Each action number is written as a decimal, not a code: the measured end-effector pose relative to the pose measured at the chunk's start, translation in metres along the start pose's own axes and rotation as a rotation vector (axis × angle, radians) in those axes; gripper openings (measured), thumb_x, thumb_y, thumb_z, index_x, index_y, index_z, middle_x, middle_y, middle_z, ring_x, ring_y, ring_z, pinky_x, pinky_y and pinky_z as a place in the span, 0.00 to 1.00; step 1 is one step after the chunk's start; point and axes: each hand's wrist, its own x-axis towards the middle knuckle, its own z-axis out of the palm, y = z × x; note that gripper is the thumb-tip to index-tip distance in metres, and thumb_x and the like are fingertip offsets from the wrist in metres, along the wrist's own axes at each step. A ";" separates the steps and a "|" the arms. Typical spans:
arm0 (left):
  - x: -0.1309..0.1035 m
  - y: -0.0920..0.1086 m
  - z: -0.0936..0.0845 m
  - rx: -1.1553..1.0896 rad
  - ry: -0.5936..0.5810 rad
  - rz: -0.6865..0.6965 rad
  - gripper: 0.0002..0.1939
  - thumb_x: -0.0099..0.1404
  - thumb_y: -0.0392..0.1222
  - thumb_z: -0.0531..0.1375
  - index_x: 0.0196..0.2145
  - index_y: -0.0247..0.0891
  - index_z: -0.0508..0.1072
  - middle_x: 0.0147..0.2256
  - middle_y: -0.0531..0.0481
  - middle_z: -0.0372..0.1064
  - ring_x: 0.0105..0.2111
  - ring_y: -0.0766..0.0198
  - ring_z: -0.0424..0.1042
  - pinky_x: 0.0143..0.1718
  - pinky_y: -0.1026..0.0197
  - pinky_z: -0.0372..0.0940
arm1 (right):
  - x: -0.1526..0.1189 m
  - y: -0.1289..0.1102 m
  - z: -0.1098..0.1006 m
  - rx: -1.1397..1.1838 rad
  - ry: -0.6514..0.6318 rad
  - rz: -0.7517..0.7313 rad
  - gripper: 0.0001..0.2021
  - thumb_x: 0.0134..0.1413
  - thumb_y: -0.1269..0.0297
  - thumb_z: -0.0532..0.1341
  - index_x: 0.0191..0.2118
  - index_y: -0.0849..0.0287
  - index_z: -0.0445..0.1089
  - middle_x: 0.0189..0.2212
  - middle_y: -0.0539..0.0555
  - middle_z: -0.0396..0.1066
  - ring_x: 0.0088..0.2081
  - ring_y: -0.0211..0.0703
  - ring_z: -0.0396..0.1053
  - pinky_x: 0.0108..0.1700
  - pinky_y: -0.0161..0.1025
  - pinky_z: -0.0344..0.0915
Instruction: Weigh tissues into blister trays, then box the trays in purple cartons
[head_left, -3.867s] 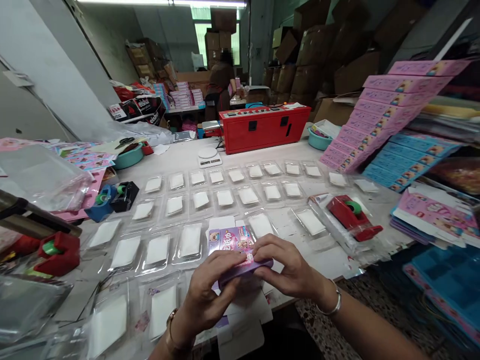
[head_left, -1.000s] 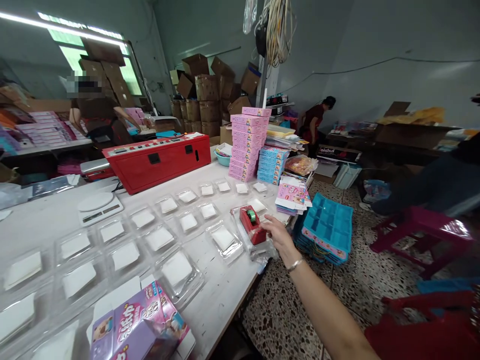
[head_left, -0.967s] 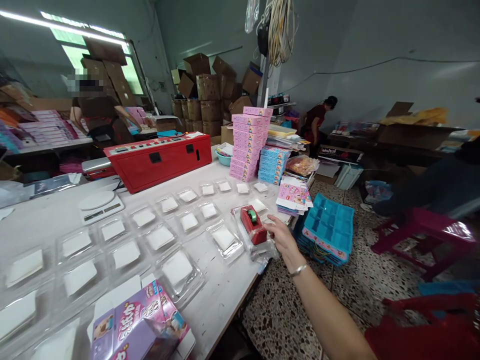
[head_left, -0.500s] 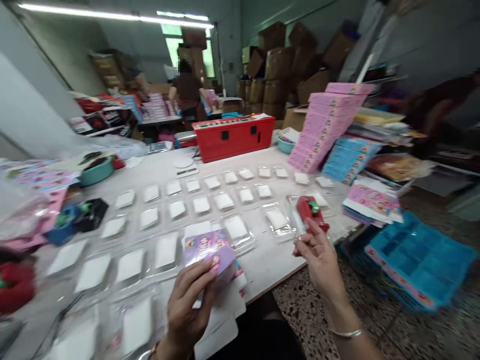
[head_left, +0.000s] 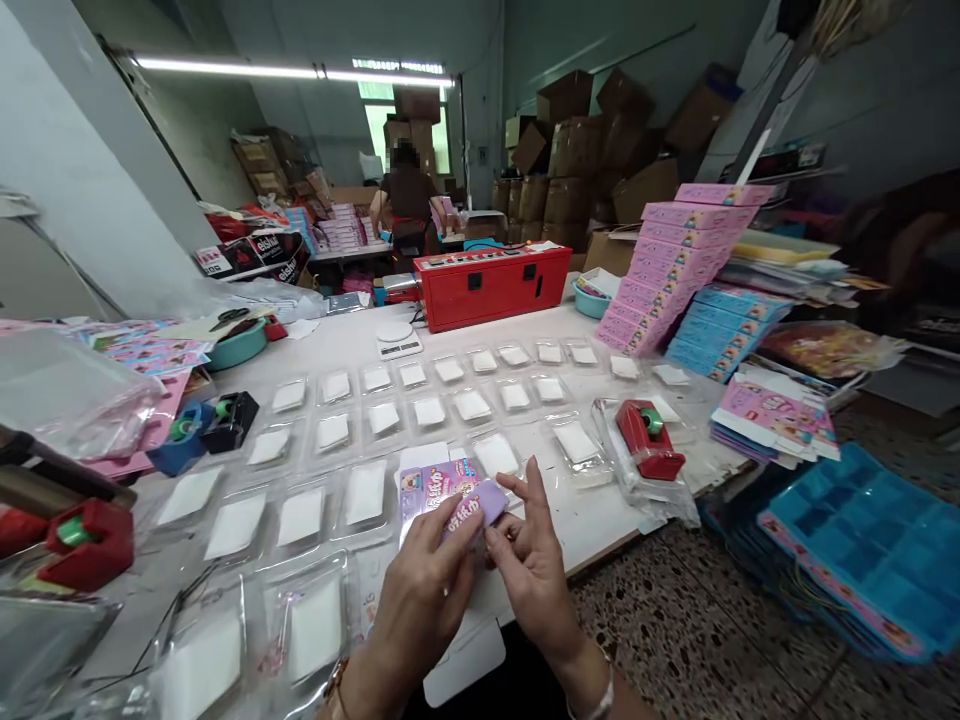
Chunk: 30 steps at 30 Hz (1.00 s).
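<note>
My left hand is closed on a small purple box, held just above the near part of the table. At the box's right end is my right hand, with thumb and a curled finger close together and the other fingers raised; whatever lies between them is too small to tell. Beneath and behind the box lie printed pink and purple cards. Rows of clear plastic trays with white pads spread around. The red tape dispenser rests on plastic wrapping to the right.
A red machine and a small scale stand at the back. Pink boxes and blue boxes are stacked at the right. More tape dispensers sit at left. Blue trays are at lower right. A person stands beyond.
My right hand has moved left from beside the red tape dispenser to the purple box. The box is now tilted differently in my left hand, and the view has shifted.
</note>
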 end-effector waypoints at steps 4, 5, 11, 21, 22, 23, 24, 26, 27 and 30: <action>-0.013 0.001 -0.003 -0.172 0.092 -0.292 0.20 0.66 0.39 0.61 0.56 0.46 0.72 0.50 0.45 0.75 0.50 0.54 0.75 0.49 0.53 0.74 | 0.003 0.041 -0.003 -0.191 0.147 -0.020 0.51 0.51 0.49 0.69 0.72 0.45 0.38 0.59 0.59 0.58 0.40 0.42 0.66 0.47 0.45 0.69; -0.020 0.004 0.000 -0.219 0.165 -0.409 0.22 0.66 0.41 0.62 0.57 0.46 0.70 0.51 0.46 0.75 0.51 0.54 0.75 0.51 0.53 0.73 | 0.005 0.047 -0.006 -0.209 0.182 0.001 0.55 0.46 0.45 0.71 0.72 0.48 0.39 0.59 0.60 0.58 0.45 0.47 0.66 0.50 0.47 0.68; -0.055 0.020 0.022 -0.479 0.519 -0.886 0.35 0.72 0.46 0.54 0.71 0.49 0.42 0.59 0.39 0.64 0.55 0.52 0.72 0.50 0.50 0.73 | 0.027 0.017 -0.030 0.065 -0.001 0.116 0.54 0.57 0.50 0.65 0.72 0.52 0.22 0.47 0.56 0.71 0.46 0.48 0.72 0.49 0.46 0.69; -0.006 -0.030 -0.001 -0.162 0.077 -0.098 0.22 0.66 0.32 0.58 0.56 0.44 0.68 0.53 0.43 0.71 0.54 0.55 0.72 0.55 0.48 0.70 | 0.076 -0.035 -0.025 -0.571 -0.650 -0.589 0.35 0.53 0.66 0.66 0.67 0.52 0.59 0.56 0.62 0.70 0.56 0.56 0.67 0.57 0.56 0.65; -0.007 -0.031 0.003 -0.158 0.103 -0.105 0.21 0.66 0.31 0.58 0.55 0.43 0.69 0.51 0.42 0.72 0.52 0.55 0.73 0.53 0.49 0.71 | 0.069 -0.036 -0.026 -0.508 -0.527 -0.526 0.26 0.55 0.63 0.66 0.60 0.52 0.69 0.54 0.61 0.72 0.55 0.55 0.68 0.56 0.54 0.66; -0.009 -0.030 0.007 -0.134 0.138 -0.114 0.20 0.66 0.31 0.58 0.55 0.42 0.69 0.51 0.42 0.72 0.52 0.55 0.73 0.52 0.50 0.71 | 0.061 -0.037 -0.026 -0.422 -0.390 -0.439 0.16 0.58 0.61 0.65 0.52 0.53 0.75 0.48 0.60 0.75 0.50 0.52 0.71 0.52 0.50 0.69; -0.011 -0.029 0.011 -0.104 0.165 -0.118 0.20 0.65 0.31 0.58 0.55 0.42 0.68 0.51 0.42 0.72 0.52 0.55 0.73 0.52 0.50 0.72 | 0.053 -0.038 -0.026 -0.318 -0.263 -0.337 0.10 0.61 0.59 0.63 0.45 0.54 0.78 0.39 0.58 0.77 0.42 0.48 0.74 0.45 0.46 0.72; -0.014 -0.024 0.016 -0.059 0.199 -0.130 0.25 0.66 0.32 0.58 0.59 0.41 0.64 0.50 0.41 0.72 0.51 0.54 0.74 0.50 0.51 0.73 | 0.041 -0.040 -0.022 -0.104 -0.126 -0.109 0.11 0.64 0.56 0.60 0.42 0.54 0.78 0.24 0.51 0.72 0.26 0.40 0.70 0.31 0.38 0.71; -0.015 -0.023 0.017 -0.044 0.218 -0.129 0.30 0.66 0.33 0.58 0.64 0.40 0.58 0.49 0.40 0.72 0.50 0.54 0.74 0.48 0.51 0.74 | 0.037 -0.040 -0.018 -0.015 -0.122 -0.002 0.14 0.63 0.54 0.62 0.47 0.55 0.78 0.19 0.48 0.70 0.21 0.37 0.67 0.26 0.36 0.68; -0.013 -0.021 0.014 -0.002 0.234 -0.075 0.43 0.66 0.33 0.60 0.70 0.41 0.40 0.49 0.39 0.71 0.48 0.54 0.75 0.45 0.53 0.75 | 0.030 -0.034 -0.002 0.162 -0.189 0.223 0.33 0.56 0.50 0.66 0.65 0.56 0.64 0.18 0.45 0.69 0.18 0.34 0.63 0.23 0.34 0.65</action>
